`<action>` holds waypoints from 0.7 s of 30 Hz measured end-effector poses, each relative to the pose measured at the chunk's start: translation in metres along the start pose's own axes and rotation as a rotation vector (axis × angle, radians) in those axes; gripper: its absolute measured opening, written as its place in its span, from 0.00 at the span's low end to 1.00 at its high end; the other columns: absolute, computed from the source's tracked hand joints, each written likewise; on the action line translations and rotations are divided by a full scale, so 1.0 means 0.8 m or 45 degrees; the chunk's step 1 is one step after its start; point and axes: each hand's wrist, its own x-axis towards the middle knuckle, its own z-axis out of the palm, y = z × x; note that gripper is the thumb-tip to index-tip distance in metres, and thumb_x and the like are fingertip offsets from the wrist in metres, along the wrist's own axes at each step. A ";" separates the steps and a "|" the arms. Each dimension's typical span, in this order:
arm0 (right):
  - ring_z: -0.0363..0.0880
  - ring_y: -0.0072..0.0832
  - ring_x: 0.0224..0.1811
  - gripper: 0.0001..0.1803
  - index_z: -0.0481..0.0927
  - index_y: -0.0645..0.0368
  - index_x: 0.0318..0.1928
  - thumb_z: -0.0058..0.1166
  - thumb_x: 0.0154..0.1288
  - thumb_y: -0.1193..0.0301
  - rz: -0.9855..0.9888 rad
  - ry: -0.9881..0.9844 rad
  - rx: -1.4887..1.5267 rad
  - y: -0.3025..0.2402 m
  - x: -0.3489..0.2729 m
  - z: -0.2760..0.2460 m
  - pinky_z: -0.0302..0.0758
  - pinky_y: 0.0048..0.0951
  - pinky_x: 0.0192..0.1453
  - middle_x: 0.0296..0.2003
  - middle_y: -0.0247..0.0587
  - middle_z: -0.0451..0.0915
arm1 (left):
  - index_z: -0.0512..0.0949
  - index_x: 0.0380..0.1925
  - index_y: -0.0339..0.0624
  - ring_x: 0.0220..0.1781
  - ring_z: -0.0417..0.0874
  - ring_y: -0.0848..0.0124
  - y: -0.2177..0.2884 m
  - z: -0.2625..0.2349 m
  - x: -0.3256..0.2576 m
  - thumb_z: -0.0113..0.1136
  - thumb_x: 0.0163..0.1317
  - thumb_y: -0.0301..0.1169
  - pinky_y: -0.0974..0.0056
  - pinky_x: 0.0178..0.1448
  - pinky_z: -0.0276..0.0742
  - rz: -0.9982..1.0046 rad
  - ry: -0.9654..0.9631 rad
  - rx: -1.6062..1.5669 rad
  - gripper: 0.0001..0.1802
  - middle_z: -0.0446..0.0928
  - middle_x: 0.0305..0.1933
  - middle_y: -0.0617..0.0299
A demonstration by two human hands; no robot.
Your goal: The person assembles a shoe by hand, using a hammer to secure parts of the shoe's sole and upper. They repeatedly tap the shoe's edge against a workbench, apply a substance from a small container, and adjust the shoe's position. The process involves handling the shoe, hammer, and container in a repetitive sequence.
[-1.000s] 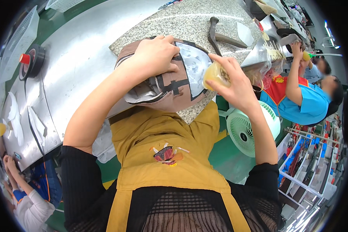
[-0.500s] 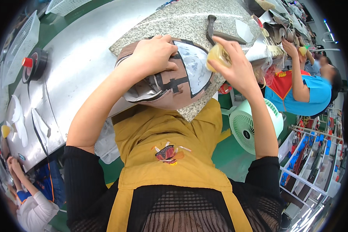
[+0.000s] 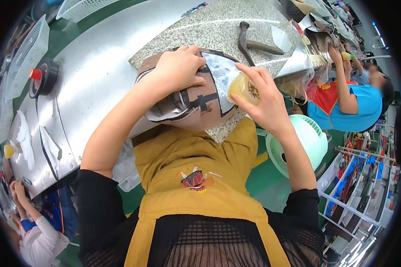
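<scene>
On the front of a speckled stone slab (image 3: 182, 35) lies a soft brown bag-like piece (image 3: 202, 116) with black strips and a glossy whitish panel (image 3: 221, 71). My left hand (image 3: 178, 69) rests on its upper left part, fingers bent over the material and pressing it. A pale yellow translucent squeeze bottle (image 3: 241, 86), with dark scribble on its rounded base, is gripped in my right hand (image 3: 269, 100). It is tipped over the panel's right side; its tip is hidden. Under my left wrist the piece gapes, showing a silvery lining (image 3: 169, 111).
Behind my right hand a hammer (image 3: 245, 42) lies on the slab near a white scrap (image 3: 280, 38). A mint-green fan (image 3: 300, 142) stands below right. Left on the metal table (image 3: 89, 62) are a black tape roll (image 3: 44, 78) and white scraps (image 3: 26, 138). A co-worker in blue (image 3: 343, 107) sits right.
My right hand has shifted left and slightly toward me with the bottle, whose base now shows more. My left hand keeps its place on the brown piece.
</scene>
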 end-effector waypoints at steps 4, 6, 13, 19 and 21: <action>0.76 0.42 0.49 0.31 0.70 0.44 0.61 0.62 0.55 0.60 -0.077 0.047 0.030 0.004 0.027 0.019 0.76 0.38 0.49 0.48 0.43 0.71 | 0.80 0.39 0.45 0.51 0.76 0.61 0.001 -0.003 0.000 0.67 0.50 0.46 0.56 0.49 0.77 0.000 -0.003 -0.025 0.21 0.73 0.44 0.60; 0.75 0.42 0.50 0.31 0.70 0.45 0.61 0.62 0.55 0.60 -0.079 0.090 0.028 0.007 0.046 0.035 0.75 0.38 0.50 0.49 0.44 0.71 | 0.80 0.39 0.45 0.51 0.76 0.61 0.003 -0.006 0.001 0.67 0.50 0.45 0.56 0.49 0.77 -0.008 -0.022 -0.034 0.21 0.73 0.44 0.60; 0.74 0.44 0.52 0.31 0.69 0.47 0.61 0.62 0.57 0.60 -0.029 0.249 -0.018 0.021 0.114 0.064 0.74 0.39 0.53 0.50 0.44 0.71 | 0.80 0.39 0.45 0.51 0.76 0.60 0.002 -0.003 0.000 0.69 0.47 0.44 0.57 0.49 0.78 0.016 0.023 -0.059 0.21 0.74 0.45 0.58; 0.75 0.46 0.51 0.33 0.69 0.48 0.61 0.62 0.55 0.54 0.044 0.459 0.138 0.072 0.132 0.006 0.74 0.41 0.52 0.48 0.48 0.71 | 0.80 0.36 0.44 0.52 0.76 0.60 0.004 -0.006 0.000 0.69 0.47 0.44 0.57 0.48 0.78 -0.005 0.017 -0.045 0.20 0.74 0.42 0.59; 0.75 0.44 0.51 0.33 0.69 0.48 0.61 0.62 0.55 0.54 0.133 0.541 0.084 0.107 0.128 -0.030 0.74 0.41 0.52 0.48 0.47 0.71 | 0.81 0.36 0.44 0.51 0.76 0.60 0.006 -0.009 0.000 0.69 0.47 0.44 0.58 0.47 0.78 0.011 0.027 -0.057 0.20 0.74 0.42 0.59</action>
